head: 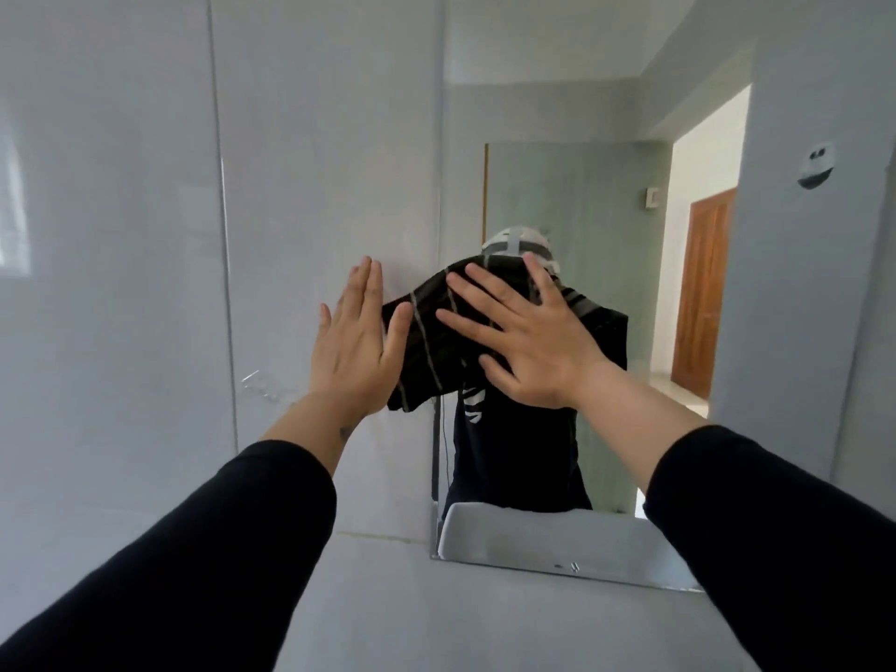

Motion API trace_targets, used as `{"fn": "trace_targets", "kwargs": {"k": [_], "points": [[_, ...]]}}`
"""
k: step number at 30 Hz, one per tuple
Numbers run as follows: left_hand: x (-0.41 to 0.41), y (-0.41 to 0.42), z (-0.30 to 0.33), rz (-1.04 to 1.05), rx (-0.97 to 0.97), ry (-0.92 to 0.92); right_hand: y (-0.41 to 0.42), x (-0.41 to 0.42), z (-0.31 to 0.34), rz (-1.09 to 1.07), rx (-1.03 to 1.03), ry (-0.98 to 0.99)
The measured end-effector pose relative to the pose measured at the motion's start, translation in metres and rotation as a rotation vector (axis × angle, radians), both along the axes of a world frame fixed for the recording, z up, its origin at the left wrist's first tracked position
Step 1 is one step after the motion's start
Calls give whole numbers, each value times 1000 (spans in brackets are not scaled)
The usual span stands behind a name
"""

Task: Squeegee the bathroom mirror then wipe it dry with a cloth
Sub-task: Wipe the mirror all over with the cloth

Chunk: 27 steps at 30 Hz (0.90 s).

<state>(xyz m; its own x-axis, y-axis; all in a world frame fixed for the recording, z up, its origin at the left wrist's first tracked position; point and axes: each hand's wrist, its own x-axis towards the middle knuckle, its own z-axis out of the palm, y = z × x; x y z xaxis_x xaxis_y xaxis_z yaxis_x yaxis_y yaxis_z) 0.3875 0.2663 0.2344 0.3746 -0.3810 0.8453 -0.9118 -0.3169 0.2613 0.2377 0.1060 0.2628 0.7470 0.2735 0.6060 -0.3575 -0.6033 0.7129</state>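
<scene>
The bathroom mirror (557, 114) hangs on the pale tiled wall, right of centre. A dark cloth (431, 341) with thin grey stripes lies flat against the mirror's left edge at about head height. My right hand (523, 337) presses the cloth onto the glass with its palm flat and fingers spread. My left hand (356, 337) rests flat on the tile just left of the mirror, fingers together, with the thumb touching the cloth's left edge. No squeegee is in view.
The mirror reflects a person in a dark shirt, a white basin (533, 535) at its bottom edge and a doorway with a wooden door (703, 293). A small round fixture (817, 169) sits on the right wall. A clear hook (262, 383) is on the left tile.
</scene>
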Motion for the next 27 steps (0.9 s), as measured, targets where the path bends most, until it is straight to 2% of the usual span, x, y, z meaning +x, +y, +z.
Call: {"fn": "trace_targets", "kwargs": {"k": [7, 13, 18, 22, 24, 27], "points": [[-1, -4, -42, -16, 55, 63, 2, 13, -56, 12, -26, 36], [-21, -14, -65, -18, 106, 73, -14, -20, -86, -59, 72, -33], [-45, -30, -80, -39, 136, 90, -30, -52, -97, -62, 253, -183], [-50, -41, -84, -24, 136, 127, -43, -65, -98, 71, 407, -366], [-51, -43, -84, -9, 137, 131, -52, -75, -100, 110, 437, -472], [-49, -43, -86, 6, 145, 119, -68, -96, -105, 7, 409, -512]]}}
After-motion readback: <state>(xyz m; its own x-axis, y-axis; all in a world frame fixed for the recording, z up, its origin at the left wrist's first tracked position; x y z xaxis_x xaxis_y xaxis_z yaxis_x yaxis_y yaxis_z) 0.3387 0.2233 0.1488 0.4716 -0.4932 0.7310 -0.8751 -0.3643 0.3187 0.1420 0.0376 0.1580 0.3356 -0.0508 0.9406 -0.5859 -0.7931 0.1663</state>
